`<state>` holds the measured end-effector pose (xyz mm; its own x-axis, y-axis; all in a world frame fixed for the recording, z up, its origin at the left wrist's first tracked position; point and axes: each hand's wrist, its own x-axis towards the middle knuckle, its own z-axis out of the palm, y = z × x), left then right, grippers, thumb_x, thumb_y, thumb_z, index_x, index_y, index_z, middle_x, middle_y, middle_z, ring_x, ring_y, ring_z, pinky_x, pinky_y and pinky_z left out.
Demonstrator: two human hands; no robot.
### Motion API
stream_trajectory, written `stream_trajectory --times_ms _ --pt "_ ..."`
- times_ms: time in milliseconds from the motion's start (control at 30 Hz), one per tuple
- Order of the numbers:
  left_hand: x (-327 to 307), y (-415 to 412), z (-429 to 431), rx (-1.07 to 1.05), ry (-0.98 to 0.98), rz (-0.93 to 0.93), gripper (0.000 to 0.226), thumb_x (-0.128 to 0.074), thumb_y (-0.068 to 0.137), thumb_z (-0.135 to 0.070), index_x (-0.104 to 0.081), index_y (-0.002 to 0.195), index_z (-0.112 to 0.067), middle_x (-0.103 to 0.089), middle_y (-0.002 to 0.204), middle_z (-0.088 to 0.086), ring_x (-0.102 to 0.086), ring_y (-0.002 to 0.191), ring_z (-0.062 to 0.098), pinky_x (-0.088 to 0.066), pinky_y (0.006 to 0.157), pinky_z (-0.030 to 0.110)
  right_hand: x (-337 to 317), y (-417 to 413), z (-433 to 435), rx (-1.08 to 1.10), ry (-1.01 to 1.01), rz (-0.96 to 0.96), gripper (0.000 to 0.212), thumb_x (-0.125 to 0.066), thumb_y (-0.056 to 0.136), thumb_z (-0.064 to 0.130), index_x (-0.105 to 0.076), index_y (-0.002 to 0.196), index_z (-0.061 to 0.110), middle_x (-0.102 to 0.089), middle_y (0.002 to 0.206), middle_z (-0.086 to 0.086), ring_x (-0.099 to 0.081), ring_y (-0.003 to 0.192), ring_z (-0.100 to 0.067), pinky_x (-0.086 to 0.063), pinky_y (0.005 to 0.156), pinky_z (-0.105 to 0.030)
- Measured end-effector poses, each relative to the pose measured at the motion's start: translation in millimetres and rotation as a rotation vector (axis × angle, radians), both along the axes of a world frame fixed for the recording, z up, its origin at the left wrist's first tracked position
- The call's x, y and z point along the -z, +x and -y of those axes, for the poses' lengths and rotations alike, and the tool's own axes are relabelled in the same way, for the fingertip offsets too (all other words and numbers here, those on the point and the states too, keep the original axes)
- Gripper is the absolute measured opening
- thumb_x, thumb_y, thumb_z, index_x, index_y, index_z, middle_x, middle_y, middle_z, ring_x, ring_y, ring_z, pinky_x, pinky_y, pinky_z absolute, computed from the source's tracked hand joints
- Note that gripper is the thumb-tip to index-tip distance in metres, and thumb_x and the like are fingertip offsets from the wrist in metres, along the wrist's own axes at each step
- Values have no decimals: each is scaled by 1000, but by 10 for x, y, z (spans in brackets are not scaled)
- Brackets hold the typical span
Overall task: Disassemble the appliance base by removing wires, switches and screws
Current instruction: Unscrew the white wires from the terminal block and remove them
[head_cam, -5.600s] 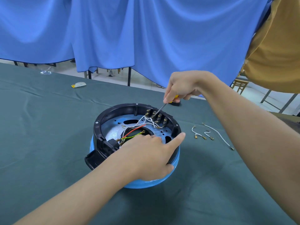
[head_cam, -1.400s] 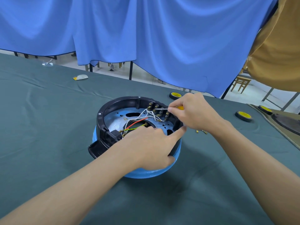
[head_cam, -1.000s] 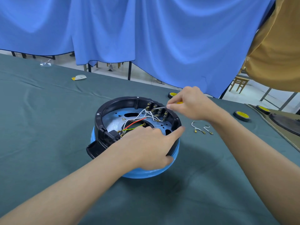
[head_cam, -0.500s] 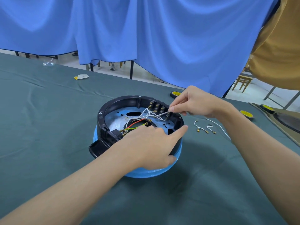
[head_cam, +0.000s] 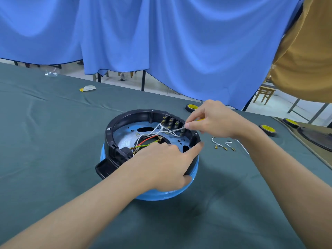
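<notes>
Across the whole back, a wide blue curtain [head_cam: 161, 42], hanging in soft folds and ending a little above the floor [head_cam: 158, 85], pale and smooth. Under the hem, dark legs of furniture [head_cam: 143, 80]. In front, a desk [head_cam: 45, 132] covered with dark green cloth, slightly wrinkled. At the right, beyond the desk, a small wooden stool [head_cam: 265, 93] and slanted grey metal legs [head_cam: 294, 106]. In the upper right corner, ochre fabric [head_cam: 309, 60]. Soft, even light, without hard shadows.

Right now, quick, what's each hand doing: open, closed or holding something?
Left hand: grips the appliance base by its rim.
Right hand: pinches a screwdriver, tip at the switch terminals.
</notes>
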<state>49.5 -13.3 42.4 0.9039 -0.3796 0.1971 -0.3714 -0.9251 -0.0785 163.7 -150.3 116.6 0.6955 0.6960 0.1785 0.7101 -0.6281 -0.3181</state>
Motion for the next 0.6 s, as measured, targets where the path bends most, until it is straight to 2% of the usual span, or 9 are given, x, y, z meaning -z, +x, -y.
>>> stream_trajectory --times_ms 67,133,200,300,367,400,500,600 --pt "-5 -5 -1 -1 0 -2 75 -39 94 -50 10 148 -34 -59 116 10 -58 95 35 -50 83 44 -29 11 22 45 87 16 14 -67 86 28 -76 76 28 -58 47 20 -51 52 2 -35 45 -5" --pt "-13 -6 8 -3 2 -3 76 -39 95 -50 11 149 -33 -59 116 9 -58 94 34 -50 84 44 -39 26 30 80 178 26 13 -67 85 32 -75 74 29 -62 55 4 -48 52 -6 -36 45 -11" --pt "-22 -5 14 -12 5 -8 77 -38 95 -51 11 149 -31 -58 118 10 -58 96 35 -49 84 45 -24 22 8 92 185 13 14 -67 85 33 -74 72 31 -63 55 3 -55 61 -8 -40 52 -19" --pt "-39 0 10 -30 16 -16 77 -38 95 -51 11 150 -27 -56 120 12 -57 97 36 -49 83 44 57 6 -65 101 136 9 20 -66 86 32 -69 67 36 -59 48 20 -60 88 -5 -44 66 -25" --pt "-44 -4 13 -32 17 -16 78 -38 95 -51 10 151 -26 -55 123 12 -57 99 35 -49 84 43 127 10 -105 98 125 12 25 -64 88 32 -65 64 39 -61 50 15 -54 113 -14 -49 85 -33" --pt "-45 -8 13 -32 17 -17 78 -38 95 -51 10 151 -26 -55 123 12 -56 99 35 -49 84 43 151 19 -121 95 128 21 27 -63 88 32 -64 63 40 -61 51 14 -52 119 -19 -49 91 -37" --pt "-42 -8 6 -30 15 -14 78 -38 95 -51 9 151 -27 -56 122 11 -56 100 34 -48 84 42 182 49 -158 92 138 66 24 -62 89 31 -63 66 38 -55 49 18 -53 119 -24 -48 93 -39" --pt "-38 -5 11 -28 20 -13 77 -38 95 -51 10 151 -27 -56 123 11 -56 102 34 -47 82 41 185 83 -180 82 138 108 20 -61 89 30 -68 71 34 -55 50 19 -58 102 -24 -49 79 -31"
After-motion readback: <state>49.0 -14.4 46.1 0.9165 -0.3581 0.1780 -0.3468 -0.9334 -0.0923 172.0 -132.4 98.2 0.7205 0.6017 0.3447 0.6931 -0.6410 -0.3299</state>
